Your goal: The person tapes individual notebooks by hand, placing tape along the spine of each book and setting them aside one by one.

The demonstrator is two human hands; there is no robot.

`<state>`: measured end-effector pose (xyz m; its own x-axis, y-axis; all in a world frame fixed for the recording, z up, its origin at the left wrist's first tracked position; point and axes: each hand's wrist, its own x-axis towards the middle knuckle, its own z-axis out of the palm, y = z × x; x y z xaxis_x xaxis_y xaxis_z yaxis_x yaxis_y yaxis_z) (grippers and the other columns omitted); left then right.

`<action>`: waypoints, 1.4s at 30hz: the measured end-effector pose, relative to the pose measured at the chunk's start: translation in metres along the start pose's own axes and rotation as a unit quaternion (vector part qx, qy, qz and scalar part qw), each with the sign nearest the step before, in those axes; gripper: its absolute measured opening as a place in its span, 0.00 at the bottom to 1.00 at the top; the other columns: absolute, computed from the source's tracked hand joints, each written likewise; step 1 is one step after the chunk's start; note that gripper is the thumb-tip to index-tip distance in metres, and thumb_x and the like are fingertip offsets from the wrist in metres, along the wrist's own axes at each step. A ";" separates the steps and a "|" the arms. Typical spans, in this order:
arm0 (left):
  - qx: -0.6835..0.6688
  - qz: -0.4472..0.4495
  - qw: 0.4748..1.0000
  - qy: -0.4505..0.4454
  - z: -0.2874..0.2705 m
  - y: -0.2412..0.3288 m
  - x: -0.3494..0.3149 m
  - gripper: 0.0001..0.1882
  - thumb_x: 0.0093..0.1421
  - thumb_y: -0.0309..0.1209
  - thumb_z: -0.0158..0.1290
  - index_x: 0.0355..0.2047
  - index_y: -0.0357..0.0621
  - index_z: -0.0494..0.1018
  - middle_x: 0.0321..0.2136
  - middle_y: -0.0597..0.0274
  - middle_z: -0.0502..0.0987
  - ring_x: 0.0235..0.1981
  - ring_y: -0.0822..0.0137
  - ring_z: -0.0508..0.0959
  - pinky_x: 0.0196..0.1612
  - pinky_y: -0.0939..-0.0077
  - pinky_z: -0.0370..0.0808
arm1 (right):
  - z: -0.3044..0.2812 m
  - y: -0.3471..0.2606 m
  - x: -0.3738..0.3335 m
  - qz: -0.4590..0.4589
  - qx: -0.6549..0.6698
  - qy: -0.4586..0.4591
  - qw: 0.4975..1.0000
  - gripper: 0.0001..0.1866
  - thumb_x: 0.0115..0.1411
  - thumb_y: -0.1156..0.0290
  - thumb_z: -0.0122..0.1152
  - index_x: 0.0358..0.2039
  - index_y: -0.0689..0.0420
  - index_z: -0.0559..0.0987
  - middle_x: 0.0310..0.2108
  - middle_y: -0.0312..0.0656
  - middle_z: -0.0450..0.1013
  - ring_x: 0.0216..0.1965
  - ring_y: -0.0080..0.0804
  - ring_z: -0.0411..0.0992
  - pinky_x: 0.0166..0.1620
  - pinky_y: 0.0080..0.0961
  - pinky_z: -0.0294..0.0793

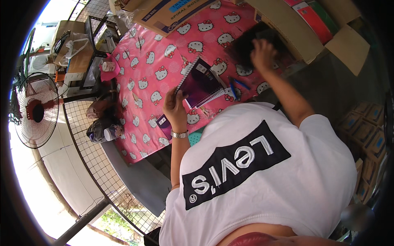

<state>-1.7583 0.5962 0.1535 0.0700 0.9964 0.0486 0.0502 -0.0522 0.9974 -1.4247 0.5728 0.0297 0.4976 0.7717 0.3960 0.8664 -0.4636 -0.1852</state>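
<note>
My left hand (175, 104) grips the lower left corner of a dark purple spiral notebook (200, 83), thumb on its cover. White coil loops run along the notebook's upper left edge; a row of small marks and white page edges show at its lower right side. Over a dark, bristly black heap (246, 43) at the table's far right is my right hand (262, 53), its fingers apart and slightly bent. What the heap consists of is too dark to tell. Blue-handled pliers (238, 87) lie spread on the table between the notebook and my right forearm.
A pink cartoon-print cloth (162, 74) covers the table. Cardboard boxes stand at the back (172, 16) and right (287, 35), the right one holding red and green notebooks (314, 20). Another purple notebook (164, 125) lies near the front edge. A fan (37, 110) stands left.
</note>
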 end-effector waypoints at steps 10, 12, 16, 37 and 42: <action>0.075 0.081 0.993 0.051 0.017 -0.014 -0.007 0.08 0.66 0.25 0.52 0.43 0.32 0.72 0.31 0.62 0.75 0.29 0.75 0.78 0.32 0.79 0.82 | 0.018 -0.035 -0.098 -0.148 0.137 -0.375 0.905 0.27 0.50 0.60 0.67 0.48 0.61 0.77 0.45 0.51 0.71 0.52 0.49 0.68 0.56 0.41 0.69; 0.035 0.072 0.996 0.034 0.010 -0.023 -0.003 0.09 0.64 0.24 0.54 0.44 0.33 0.72 0.31 0.63 0.77 0.29 0.76 0.79 0.32 0.82 0.81 | 0.004 -0.029 -0.094 -0.041 0.334 -0.281 0.899 0.27 0.49 0.63 0.68 0.49 0.61 0.77 0.46 0.49 0.71 0.52 0.47 0.69 0.56 0.38 0.69; 0.029 0.053 0.997 0.038 0.009 -0.024 -0.006 0.08 0.65 0.22 0.53 0.43 0.32 0.74 0.29 0.64 0.78 0.27 0.76 0.79 0.31 0.83 0.78 | -0.096 -0.060 -0.051 -0.166 0.482 -0.118 0.852 0.28 0.47 0.66 0.69 0.50 0.60 0.77 0.45 0.46 0.71 0.49 0.45 0.69 0.56 0.37 0.69; 0.414 0.270 0.855 0.157 -0.098 0.029 0.003 0.10 0.52 0.18 0.50 0.34 0.37 0.76 0.33 0.56 0.78 0.37 0.54 0.76 0.44 0.61 0.73 | -0.105 -0.110 -0.010 -0.131 0.553 -0.188 0.801 0.23 0.52 0.66 0.67 0.49 0.58 0.78 0.44 0.49 0.74 0.46 0.42 0.73 0.52 0.34 0.72; 0.644 0.031 0.764 -0.012 -0.170 -0.030 0.028 0.11 0.54 0.32 0.45 0.31 0.44 0.77 0.35 0.57 0.79 0.40 0.51 0.75 0.52 0.52 0.64 | 0.052 -0.034 -0.069 -0.039 0.350 -0.305 0.885 0.23 0.50 0.64 0.68 0.47 0.59 0.77 0.44 0.54 0.74 0.47 0.50 0.73 0.52 0.40 0.72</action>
<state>-1.9270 0.6367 0.1340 0.1304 0.9884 0.0777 0.9840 -0.1386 0.1121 -1.4865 0.5576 -0.0379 0.1804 0.9797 -0.0873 0.6050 -0.1805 -0.7755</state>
